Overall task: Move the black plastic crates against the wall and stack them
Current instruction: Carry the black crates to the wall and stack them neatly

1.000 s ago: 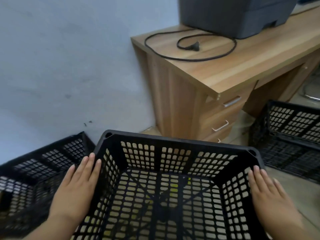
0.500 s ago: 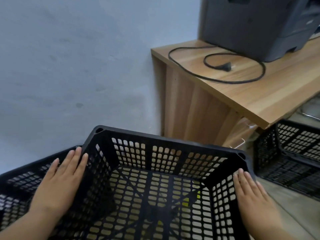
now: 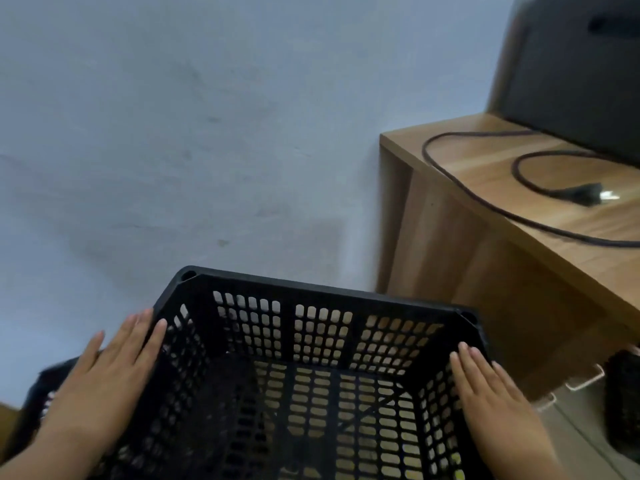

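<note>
A black perforated plastic crate (image 3: 311, 341) fills the lower middle of the head view, carried between both palms near the grey wall (image 3: 173, 133). My left hand (image 3: 104, 375) presses flat against its left outer side with straight fingers. My right hand (image 3: 491, 393) presses flat on its right side the same way. Under my left hand a corner of a second black crate (image 3: 45, 382) shows, mostly hidden. A third black crate (image 3: 623, 403) peeks in at the right edge.
A wooden desk (image 3: 485, 271) stands to the right against the wall, with drawer handles (image 3: 585, 382) low down. On its top lie a loose black power cable (image 3: 519, 209) and a dark printer (image 3: 581, 71).
The crate and both hands have moved left and closer to the wall, over the crate on the left. The desk and the right crate have slid toward the right edge.
</note>
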